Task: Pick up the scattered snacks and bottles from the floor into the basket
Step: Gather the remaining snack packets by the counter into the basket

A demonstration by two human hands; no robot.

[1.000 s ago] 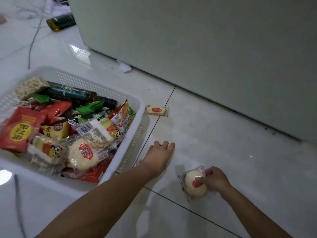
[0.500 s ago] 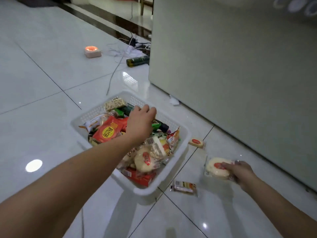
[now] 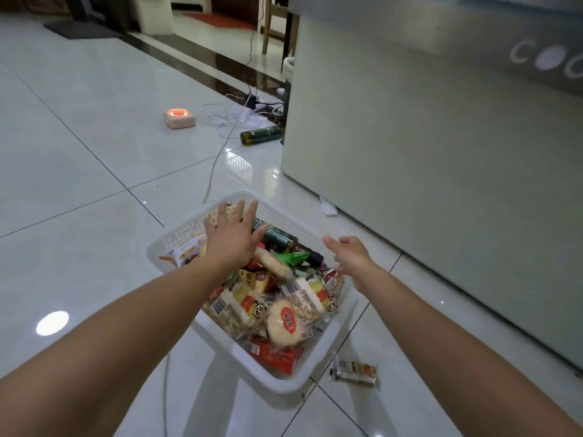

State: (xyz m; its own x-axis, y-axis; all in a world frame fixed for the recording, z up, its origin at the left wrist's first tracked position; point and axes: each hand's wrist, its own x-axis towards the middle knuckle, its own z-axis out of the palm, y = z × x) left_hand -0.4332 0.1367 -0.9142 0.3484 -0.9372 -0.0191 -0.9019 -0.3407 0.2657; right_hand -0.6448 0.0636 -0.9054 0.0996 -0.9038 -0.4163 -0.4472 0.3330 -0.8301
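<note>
- Two items remain loose on the floor [image 3: 79,171], by my count; the nearest is a small snack packet [image 3: 354,372] lying flat on the tile just beside the basket's near right corner.
- Above that, the white basket [image 3: 285,384] sits on the floor, heaped with wrapped snacks; a round cake in clear wrap [image 3: 284,323] lies on top near the front, and a dark bottle [image 3: 277,236] lies across the back.
- Right hand [image 3: 351,258] hovers over the basket's right rim, fingers loose and spread, carrying nothing.
- Left hand [image 3: 232,236] is over the far half of the basket, palm down, fingers splayed, also empty.
- Farthest off, a second dark bottle [image 3: 260,136] lies on its side against the corner of the grey cabinet [image 3: 426,159], close to a tangle of white cables [image 3: 227,119].
- To finish well, I judge the near packet is best pinched by its edge with the right hand, since it lies flat; the far bottle needs a full wrap around its body, lifted clear of the cables, then laid along the other bottle so the pile does not spill.
</note>
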